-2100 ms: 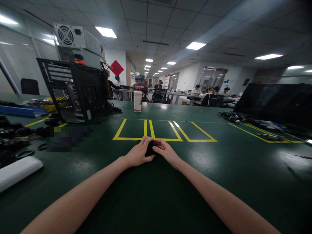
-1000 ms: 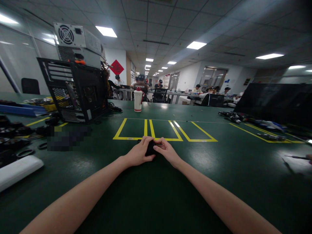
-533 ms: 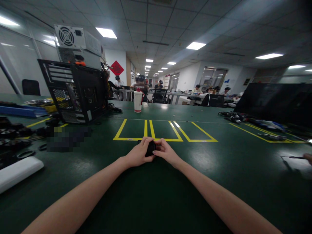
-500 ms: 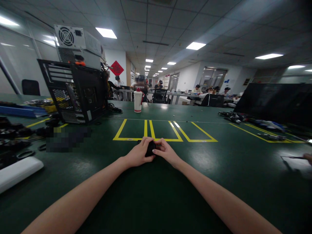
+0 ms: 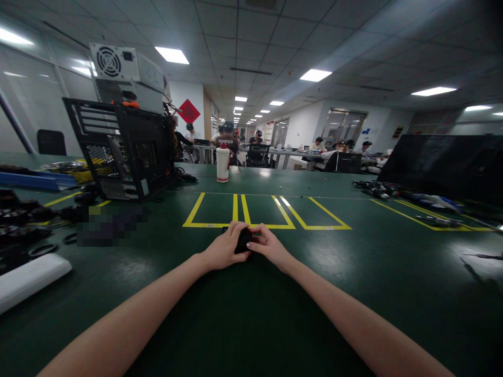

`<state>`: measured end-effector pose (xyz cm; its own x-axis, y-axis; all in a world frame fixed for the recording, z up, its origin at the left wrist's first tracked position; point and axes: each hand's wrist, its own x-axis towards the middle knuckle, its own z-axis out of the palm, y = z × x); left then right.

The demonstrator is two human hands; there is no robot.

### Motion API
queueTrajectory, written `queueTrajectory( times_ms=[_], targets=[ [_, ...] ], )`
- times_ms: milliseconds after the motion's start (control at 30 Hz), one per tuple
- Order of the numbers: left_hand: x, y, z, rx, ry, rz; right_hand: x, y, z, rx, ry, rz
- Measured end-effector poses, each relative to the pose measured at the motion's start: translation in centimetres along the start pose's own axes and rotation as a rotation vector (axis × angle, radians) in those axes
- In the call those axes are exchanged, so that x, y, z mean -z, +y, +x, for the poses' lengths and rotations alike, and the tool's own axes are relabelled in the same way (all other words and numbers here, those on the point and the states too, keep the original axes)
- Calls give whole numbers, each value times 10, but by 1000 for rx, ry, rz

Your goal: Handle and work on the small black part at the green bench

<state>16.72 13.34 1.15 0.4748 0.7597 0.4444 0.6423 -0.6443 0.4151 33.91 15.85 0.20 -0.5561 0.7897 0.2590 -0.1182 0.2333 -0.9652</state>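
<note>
My left hand (image 5: pixel 222 250) and my right hand (image 5: pixel 269 246) meet over the dark green table (image 5: pixel 251 314), both closed around a small black object (image 5: pixel 242 240). The fingers cover most of it, so its shape is hard to make out. The hands rest on the table just in front of yellow taped rectangles (image 5: pixel 239 210).
An open black computer case (image 5: pixel 126 149) with a grey power supply (image 5: pixel 126 70) on top stands at the left. A white bottle (image 5: pixel 222 164) stands further back. Black round parts (image 5: pixel 23 225) and a white slab (image 5: pixel 31 277) lie at the left, cables (image 5: pixel 377 188) and a black panel (image 5: pixel 444 162) at the right. People sit at distant desks.
My hands have stayed on the small black object with only slight finger shifts. Another person's fingers with a thin tool at the right edge have left the view.
</note>
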Motion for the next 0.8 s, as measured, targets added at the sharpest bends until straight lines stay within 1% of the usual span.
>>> queueTrajectory(
  times_ms=[167,233,467,633,800],
  targets=[
    [1,1,0,9,-2,-6,0,2,1,19,85,-43],
    [1,1,-1,11,1,-5,0,2,1,20,101,-64],
    [-1,-1,0,-7,16,8,2,4,4,-49,102,-98],
    [-2,-2,0,-14,10,4,2,7,3,4,46,-40],
    [-1,-1,0,-3,0,7,-1,4,2,30,56,-69]
  ],
)
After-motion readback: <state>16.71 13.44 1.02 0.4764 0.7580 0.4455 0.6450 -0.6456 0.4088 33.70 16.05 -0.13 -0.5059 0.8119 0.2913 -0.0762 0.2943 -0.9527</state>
